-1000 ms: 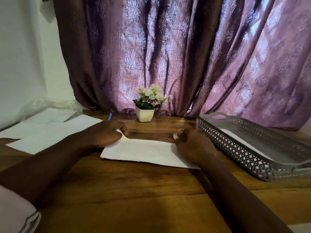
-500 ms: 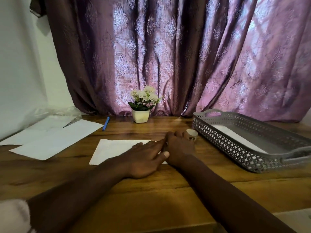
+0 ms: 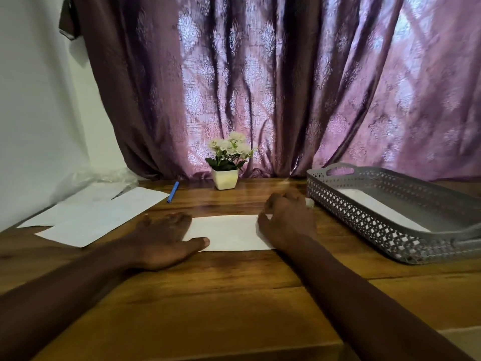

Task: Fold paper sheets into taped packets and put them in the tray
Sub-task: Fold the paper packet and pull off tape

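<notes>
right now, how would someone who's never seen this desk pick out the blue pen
Start at the small white pot of white flowers at the back of the wooden table, before the purple curtain. Just left of it lies the slim blue pen, on bare wood off the corner of the loose white paper sheets. It is the only blue thing there.

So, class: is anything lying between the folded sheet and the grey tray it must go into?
Only the right hand, resting on the folded sheet's right end, and a small tape roll behind it, beside the tray. Otherwise bare table.
</notes>
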Action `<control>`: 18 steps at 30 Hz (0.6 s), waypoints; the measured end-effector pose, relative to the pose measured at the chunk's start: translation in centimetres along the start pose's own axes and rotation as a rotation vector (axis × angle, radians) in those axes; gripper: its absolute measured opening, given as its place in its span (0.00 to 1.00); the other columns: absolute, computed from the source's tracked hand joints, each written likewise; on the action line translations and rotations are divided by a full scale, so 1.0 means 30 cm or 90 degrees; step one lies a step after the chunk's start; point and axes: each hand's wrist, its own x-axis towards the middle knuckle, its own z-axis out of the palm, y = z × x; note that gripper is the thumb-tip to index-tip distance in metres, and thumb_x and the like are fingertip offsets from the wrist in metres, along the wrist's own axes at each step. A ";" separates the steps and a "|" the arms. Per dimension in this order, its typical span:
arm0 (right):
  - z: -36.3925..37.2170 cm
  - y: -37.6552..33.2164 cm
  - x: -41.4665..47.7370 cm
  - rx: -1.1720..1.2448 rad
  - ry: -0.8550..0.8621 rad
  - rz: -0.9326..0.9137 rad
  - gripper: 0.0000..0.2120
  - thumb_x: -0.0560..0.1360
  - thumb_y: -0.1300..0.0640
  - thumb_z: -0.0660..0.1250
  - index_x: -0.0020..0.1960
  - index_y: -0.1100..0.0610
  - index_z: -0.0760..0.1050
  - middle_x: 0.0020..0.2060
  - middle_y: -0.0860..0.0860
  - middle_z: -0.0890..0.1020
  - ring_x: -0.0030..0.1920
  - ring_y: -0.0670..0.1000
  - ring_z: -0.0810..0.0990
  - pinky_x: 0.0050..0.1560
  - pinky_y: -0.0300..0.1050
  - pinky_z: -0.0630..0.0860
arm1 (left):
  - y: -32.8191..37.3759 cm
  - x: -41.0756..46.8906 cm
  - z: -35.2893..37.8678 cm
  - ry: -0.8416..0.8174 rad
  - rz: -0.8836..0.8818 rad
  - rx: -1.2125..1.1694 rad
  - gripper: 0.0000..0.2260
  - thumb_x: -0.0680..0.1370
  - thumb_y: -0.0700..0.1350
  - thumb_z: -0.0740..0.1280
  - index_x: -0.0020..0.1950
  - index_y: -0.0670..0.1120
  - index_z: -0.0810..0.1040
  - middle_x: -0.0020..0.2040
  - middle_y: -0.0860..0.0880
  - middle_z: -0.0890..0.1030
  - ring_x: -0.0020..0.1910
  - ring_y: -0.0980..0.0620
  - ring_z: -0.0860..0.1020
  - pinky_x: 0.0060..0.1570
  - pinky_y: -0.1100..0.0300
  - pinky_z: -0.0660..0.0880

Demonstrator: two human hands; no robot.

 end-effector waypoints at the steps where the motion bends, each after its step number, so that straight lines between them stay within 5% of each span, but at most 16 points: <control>1: -0.013 0.013 0.009 0.017 0.053 0.022 0.17 0.78 0.46 0.64 0.64 0.51 0.77 0.67 0.56 0.74 0.70 0.59 0.69 0.68 0.56 0.69 | 0.017 0.007 -0.014 0.012 0.005 0.006 0.53 0.65 0.83 0.40 0.84 0.55 0.49 0.85 0.52 0.51 0.83 0.50 0.53 0.80 0.43 0.52; 3: -0.033 0.060 0.037 0.007 0.126 0.068 0.19 0.77 0.48 0.65 0.65 0.52 0.77 0.67 0.58 0.74 0.69 0.61 0.69 0.67 0.57 0.69 | 0.071 0.036 -0.040 0.055 0.050 -0.012 0.39 0.76 0.75 0.51 0.83 0.57 0.54 0.84 0.53 0.56 0.81 0.49 0.57 0.79 0.45 0.56; 7: -0.022 0.130 0.064 -0.034 0.063 0.127 0.22 0.76 0.49 0.67 0.68 0.54 0.74 0.68 0.59 0.69 0.68 0.63 0.71 0.65 0.59 0.73 | 0.144 0.120 -0.027 0.129 0.155 -0.071 0.37 0.74 0.77 0.50 0.79 0.62 0.60 0.81 0.57 0.62 0.79 0.52 0.61 0.78 0.42 0.58; 11: 0.007 0.169 0.104 -0.022 0.053 0.117 0.13 0.78 0.49 0.68 0.59 0.54 0.80 0.65 0.58 0.71 0.60 0.62 0.79 0.59 0.53 0.77 | 0.162 0.182 0.021 0.193 0.227 -0.143 0.27 0.79 0.71 0.57 0.75 0.62 0.67 0.75 0.59 0.69 0.74 0.55 0.66 0.74 0.49 0.63; 15: 0.026 0.145 0.136 0.374 0.112 0.028 0.03 0.77 0.58 0.74 0.47 0.57 0.81 0.42 0.52 0.84 0.47 0.56 0.85 0.45 0.38 0.77 | 0.150 0.200 0.037 0.308 0.249 -0.270 0.28 0.78 0.65 0.66 0.76 0.60 0.66 0.74 0.59 0.71 0.72 0.55 0.70 0.71 0.49 0.69; 18: 0.023 0.049 0.126 0.649 -0.024 -0.015 0.04 0.80 0.61 0.71 0.55 0.57 0.81 0.49 0.55 0.87 0.50 0.59 0.87 0.46 0.48 0.83 | 0.135 0.212 0.025 0.408 0.257 -0.437 0.30 0.77 0.57 0.72 0.76 0.61 0.64 0.72 0.56 0.74 0.68 0.55 0.73 0.66 0.50 0.76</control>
